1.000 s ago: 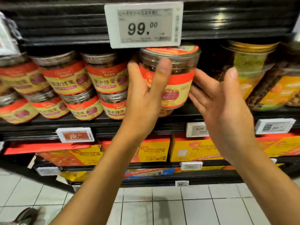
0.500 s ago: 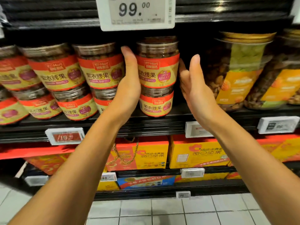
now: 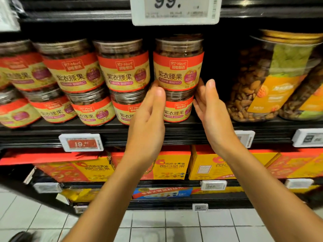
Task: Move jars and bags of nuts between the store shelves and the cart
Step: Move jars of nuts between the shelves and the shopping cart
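A clear jar of nuts with a red and yellow label point(image 3: 178, 67) stands upright on top of a second, like jar point(image 3: 176, 109) on the black shelf point(image 3: 174, 131). My left hand point(image 3: 148, 117) is at the stack's left side, fingers straight, its fingertips by the upper jar's bottom edge. My right hand point(image 3: 211, 109) is at the right side, fingers straight too, tips near the same edge. Neither hand grips anything. The cart is out of view.
More of the same jars point(image 3: 122, 67) are stacked two high to the left. Big jars of almonds point(image 3: 265, 81) stand to the right, across a dark gap. A large price tag point(image 3: 174, 9) hangs above. Yellow and red gift boxes point(image 3: 174, 165) fill the lower shelf.
A second ago my left hand carried the jar up to the shelf. The jar now stands on the stack, and both hands have let go and dropped lower along its sides.
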A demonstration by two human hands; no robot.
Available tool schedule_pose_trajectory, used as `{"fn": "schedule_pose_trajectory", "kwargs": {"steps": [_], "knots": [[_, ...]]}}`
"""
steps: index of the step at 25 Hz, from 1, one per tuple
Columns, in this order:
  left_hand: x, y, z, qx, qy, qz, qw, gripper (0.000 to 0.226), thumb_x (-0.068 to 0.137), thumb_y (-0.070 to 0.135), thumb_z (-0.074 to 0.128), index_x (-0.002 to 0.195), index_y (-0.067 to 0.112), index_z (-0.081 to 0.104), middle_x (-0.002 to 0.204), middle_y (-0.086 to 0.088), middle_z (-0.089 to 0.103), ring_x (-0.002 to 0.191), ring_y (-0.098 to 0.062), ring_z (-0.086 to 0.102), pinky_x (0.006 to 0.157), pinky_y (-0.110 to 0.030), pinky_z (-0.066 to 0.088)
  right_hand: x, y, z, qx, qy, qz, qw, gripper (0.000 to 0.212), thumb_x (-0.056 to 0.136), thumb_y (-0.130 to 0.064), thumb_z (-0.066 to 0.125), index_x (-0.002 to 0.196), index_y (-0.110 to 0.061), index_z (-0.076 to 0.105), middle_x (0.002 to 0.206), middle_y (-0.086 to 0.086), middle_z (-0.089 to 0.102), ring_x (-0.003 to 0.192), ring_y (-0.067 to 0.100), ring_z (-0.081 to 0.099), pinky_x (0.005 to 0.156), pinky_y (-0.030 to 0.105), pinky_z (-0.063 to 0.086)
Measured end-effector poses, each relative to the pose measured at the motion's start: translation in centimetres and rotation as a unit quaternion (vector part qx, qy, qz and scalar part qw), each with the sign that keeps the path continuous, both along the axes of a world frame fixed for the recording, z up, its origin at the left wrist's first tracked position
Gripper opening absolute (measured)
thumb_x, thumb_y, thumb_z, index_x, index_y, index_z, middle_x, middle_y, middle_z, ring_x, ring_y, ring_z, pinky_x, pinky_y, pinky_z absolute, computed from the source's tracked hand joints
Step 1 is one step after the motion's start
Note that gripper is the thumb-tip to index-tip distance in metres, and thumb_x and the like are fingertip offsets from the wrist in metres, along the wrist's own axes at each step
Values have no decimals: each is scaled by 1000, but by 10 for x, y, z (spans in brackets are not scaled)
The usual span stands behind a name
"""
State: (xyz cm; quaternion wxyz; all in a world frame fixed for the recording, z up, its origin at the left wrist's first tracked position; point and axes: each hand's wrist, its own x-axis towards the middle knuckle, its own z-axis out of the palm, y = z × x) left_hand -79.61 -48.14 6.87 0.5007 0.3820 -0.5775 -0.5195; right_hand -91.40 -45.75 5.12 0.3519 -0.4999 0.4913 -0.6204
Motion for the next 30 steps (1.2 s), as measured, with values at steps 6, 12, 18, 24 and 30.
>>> {"fn": "schedule_pose_trajectory", "kwargs": {"steps": [6,12,18,24,30], "knots": [[9,25,-13,16,36,-16,999,53,93,39,46,142,21,39,143,13,46,127,6,43,109,-22,36,0,4,-1,1,-40,-21,999,42,90,-52,25,123,-40,49,115,-35,57,110,-17,49,92,6,40],[79,71,29,175,41,119,977,21,93,16,54,112,18,62,86,5,70,82,-15,67,70,-15,52,40,56,27,140,-21,-110,984,23,99,-31,40,110,-27,59,109,-13,61,105,9,59,99,37,46],[202,173,91,242,41,241,939,19,94,6,46,98,6,64,70,0,70,63,-13,65,65,-17,53,139,114,87,195,76,158,965,17,96,-28,46,93,-30,63,97,-9,67,87,13,66,86,40,52],[311,284,114,254,102,445,853,23,95,6,44,93,11,66,67,2,71,58,-8,65,59,-13,52,270,160,120,192,48,379,904,16,95,-17,45,95,-23,60,96,-2,66,75,9,65,70,16,49],[450,379,111,221,164,614,740,21,93,6,44,89,14,63,61,5,68,55,-6,64,57,-19,52,435,198,121,182,59,544,817,24,97,-7,43,94,-23,61,92,-5,68,73,4,67,72,16,52]]}}
